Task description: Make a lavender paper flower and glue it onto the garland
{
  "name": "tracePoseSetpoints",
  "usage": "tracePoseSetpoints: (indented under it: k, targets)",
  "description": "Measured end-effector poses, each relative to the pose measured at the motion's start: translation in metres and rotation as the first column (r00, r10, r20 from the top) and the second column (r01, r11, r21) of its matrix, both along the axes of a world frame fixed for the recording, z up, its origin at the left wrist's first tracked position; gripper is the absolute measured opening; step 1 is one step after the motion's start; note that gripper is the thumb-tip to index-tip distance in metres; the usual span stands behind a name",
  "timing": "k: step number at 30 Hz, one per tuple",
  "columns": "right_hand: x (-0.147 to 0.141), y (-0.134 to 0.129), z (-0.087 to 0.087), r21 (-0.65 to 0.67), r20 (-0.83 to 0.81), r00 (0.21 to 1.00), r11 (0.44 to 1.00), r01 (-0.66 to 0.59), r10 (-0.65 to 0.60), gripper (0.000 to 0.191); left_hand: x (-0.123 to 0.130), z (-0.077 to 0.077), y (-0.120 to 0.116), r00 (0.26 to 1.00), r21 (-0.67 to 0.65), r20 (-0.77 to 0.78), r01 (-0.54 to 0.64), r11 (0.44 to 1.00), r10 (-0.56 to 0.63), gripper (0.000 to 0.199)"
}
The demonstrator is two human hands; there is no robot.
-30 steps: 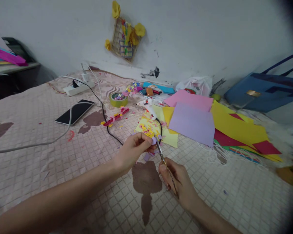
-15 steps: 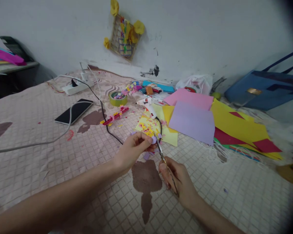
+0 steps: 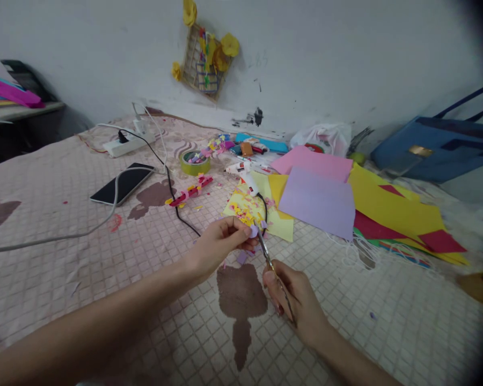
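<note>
Between thumb and fingers, my left hand [image 3: 227,239] pinches a small piece of lilac paper [image 3: 253,231]. A pair of scissors [image 3: 266,254] is in my right hand [image 3: 293,294], its blades pointing away from me and meeting the edge of that paper. Just beyond my fingertips, many yellow and pink paper snippets [image 3: 244,211] lie on a pale yellow sheet [image 3: 282,228]. Lilac scraps [image 3: 242,258] lie on the cloth below my left fingers. A white glue gun [image 3: 247,179] rests behind the snippets.
Lilac paper [image 3: 317,201], pink paper [image 3: 314,163] and yellow paper [image 3: 394,203] overlap on the right, near white string [image 3: 358,252]. A red decorated stick [image 3: 190,191], tape roll [image 3: 195,162], phone [image 3: 123,184] and power strip [image 3: 129,143] are leftward. A black cord [image 3: 177,209] crosses the cloth.
Almost nothing differs. My hands, the lilac piece and the scissors keep nearly the same position, and the whole view has shifted very slightly.
</note>
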State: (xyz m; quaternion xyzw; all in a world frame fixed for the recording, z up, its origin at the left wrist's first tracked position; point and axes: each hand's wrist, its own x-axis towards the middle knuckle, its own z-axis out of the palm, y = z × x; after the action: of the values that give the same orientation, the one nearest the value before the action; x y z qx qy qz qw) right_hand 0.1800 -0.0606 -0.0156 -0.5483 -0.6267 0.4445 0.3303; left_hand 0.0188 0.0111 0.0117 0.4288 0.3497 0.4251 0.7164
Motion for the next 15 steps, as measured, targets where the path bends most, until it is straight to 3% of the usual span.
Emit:
tracePoseSetpoints:
  k: [9,15]
  targets:
    - [0.0011,0.0009,-0.0016,-0.054,-0.018,1.000,0.999,0.007,-0.008,0.042,-0.0060,0.0015,0.0056,0.996,0.038,-0.058,0.065,0.997,-0.063,0.017]
    - [-0.0012,-0.0008,0.0057,-0.171,-0.198,0.980,0.984,-0.045,0.011,0.045,-0.0061,0.0046,0.0059,0.995,0.044,-0.063,0.076,0.996,-0.074,0.018]
